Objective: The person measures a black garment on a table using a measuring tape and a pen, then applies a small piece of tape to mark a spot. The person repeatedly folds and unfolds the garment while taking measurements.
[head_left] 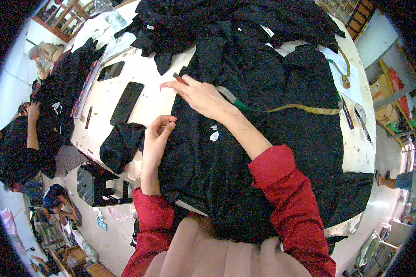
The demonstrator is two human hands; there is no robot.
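Observation:
Black cloth lies over the pale table in front of me. My right hand reaches over its left edge, index finger stretched leftward. In that hand is a slim red tool with a dark tip, partly covered by the fingers. A tape measure runs rightward across the cloth from beneath the hand. Close to the cloth's left edge, my left hand is closed in a pinch; what its fingertips hold, if anything, is too small to tell. Small white labels sit on the cloth between my forearms.
Two dark phones, one nearer and one farther, lie on the tabletop to the left. Pens and a white roll are at the right edge. More black cloth is heaped at the back. Another person's hand shows at far left.

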